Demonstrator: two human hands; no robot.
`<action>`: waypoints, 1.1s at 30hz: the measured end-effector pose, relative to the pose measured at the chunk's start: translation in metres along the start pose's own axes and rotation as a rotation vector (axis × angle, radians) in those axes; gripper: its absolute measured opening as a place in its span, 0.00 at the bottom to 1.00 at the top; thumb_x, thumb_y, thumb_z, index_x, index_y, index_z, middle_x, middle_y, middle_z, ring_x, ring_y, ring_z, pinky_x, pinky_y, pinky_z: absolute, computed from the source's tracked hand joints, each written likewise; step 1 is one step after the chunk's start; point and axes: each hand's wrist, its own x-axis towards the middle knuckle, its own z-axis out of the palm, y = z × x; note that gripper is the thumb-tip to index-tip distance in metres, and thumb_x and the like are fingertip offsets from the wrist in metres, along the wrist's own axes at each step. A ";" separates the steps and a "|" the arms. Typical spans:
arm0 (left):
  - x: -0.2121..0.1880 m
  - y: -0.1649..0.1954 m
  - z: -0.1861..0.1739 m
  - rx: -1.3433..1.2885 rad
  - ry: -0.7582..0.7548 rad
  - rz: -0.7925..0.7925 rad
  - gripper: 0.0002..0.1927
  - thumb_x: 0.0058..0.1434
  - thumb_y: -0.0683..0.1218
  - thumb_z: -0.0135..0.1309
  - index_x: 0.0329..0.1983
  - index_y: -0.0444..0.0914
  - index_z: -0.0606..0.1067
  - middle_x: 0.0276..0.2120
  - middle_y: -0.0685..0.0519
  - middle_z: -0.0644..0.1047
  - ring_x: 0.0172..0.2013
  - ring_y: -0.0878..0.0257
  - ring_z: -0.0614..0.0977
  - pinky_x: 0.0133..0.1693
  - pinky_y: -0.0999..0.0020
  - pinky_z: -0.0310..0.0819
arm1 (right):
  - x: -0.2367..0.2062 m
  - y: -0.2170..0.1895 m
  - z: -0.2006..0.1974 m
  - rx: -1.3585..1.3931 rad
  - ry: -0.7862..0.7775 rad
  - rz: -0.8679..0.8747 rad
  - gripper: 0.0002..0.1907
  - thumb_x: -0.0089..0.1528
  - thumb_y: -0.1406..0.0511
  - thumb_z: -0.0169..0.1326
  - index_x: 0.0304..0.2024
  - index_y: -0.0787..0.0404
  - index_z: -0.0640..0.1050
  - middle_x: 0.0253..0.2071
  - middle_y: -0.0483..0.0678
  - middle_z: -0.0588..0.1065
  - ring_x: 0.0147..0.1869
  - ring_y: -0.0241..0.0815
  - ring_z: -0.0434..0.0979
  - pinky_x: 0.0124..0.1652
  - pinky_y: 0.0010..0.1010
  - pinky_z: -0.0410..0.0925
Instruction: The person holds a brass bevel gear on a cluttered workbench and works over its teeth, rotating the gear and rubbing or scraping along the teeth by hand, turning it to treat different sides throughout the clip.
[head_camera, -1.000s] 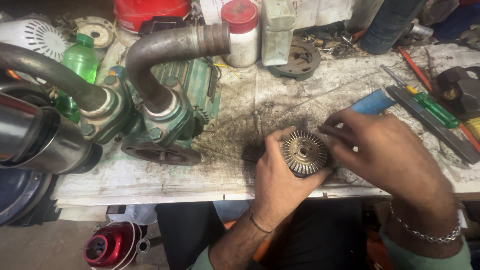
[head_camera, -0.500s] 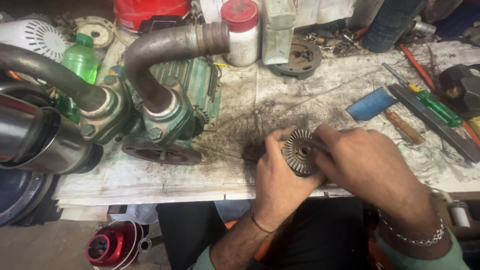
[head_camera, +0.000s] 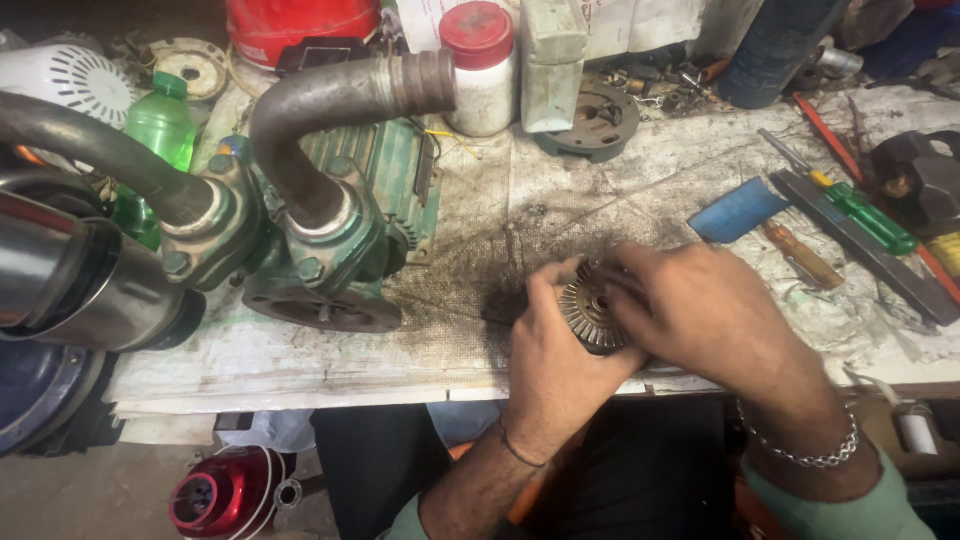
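Grips a round ribbed metal wheel (head_camera: 590, 315) from below with the left hand (head_camera: 555, 370), thumb up along its near side; covers its far side with the right hand (head_camera: 710, 320), fingers curled over the rim; keeps both hands close together, touching, both clamped on that one part; hides what the right fingertips do at the middle hub, so cannot tell if twisting or pulling. Holds the wheel just above the near edge of the dirty bench cover (head_camera: 600, 180), over a dark greasy patch, right in front of the body. Looks like the step of working the wheel by hand, turning it or easing something at its middle; seems about midway, with nothing set down beside it yet. Calls next for a firm hold with the left hand and a careful, small turn with the right; calls too for keeping the part over the bench, since greasy fingers could slip. Sits to the right of a green pump (head_camera: 370, 200) with a bent grey pipe (head_camera: 330, 110); leaves a green bottle (head_camera: 160, 125) far off to the left; leaves a white jar with a red lid (head_camera: 480, 70) at the back; leaves a blue flat piece (head_camera: 738, 208), a wooden-handled tool (head_camera: 800, 255) and a green-handled screwdriver (head_camera: 865, 215) near the right hand, untouched.
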 end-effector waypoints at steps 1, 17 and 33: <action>0.000 0.000 0.000 -0.008 -0.021 -0.034 0.45 0.48 0.52 0.73 0.62 0.32 0.62 0.49 0.38 0.80 0.49 0.49 0.86 0.50 0.61 0.83 | 0.000 0.000 0.000 -0.037 -0.042 0.035 0.15 0.58 0.55 0.58 0.43 0.56 0.80 0.24 0.57 0.79 0.29 0.61 0.81 0.32 0.51 0.72; 0.002 0.000 0.001 -0.042 -0.023 -0.031 0.44 0.48 0.51 0.72 0.62 0.32 0.62 0.49 0.40 0.81 0.49 0.50 0.87 0.50 0.61 0.82 | 0.001 0.009 0.002 -0.054 -0.044 0.010 0.15 0.57 0.56 0.60 0.41 0.56 0.78 0.21 0.59 0.78 0.29 0.64 0.79 0.31 0.54 0.70; 0.003 0.000 0.000 -0.045 -0.041 -0.009 0.43 0.48 0.51 0.72 0.61 0.31 0.61 0.50 0.39 0.80 0.49 0.51 0.86 0.50 0.62 0.83 | -0.002 0.000 -0.001 -0.083 -0.084 0.084 0.14 0.59 0.56 0.57 0.44 0.54 0.78 0.22 0.57 0.78 0.29 0.61 0.81 0.32 0.52 0.71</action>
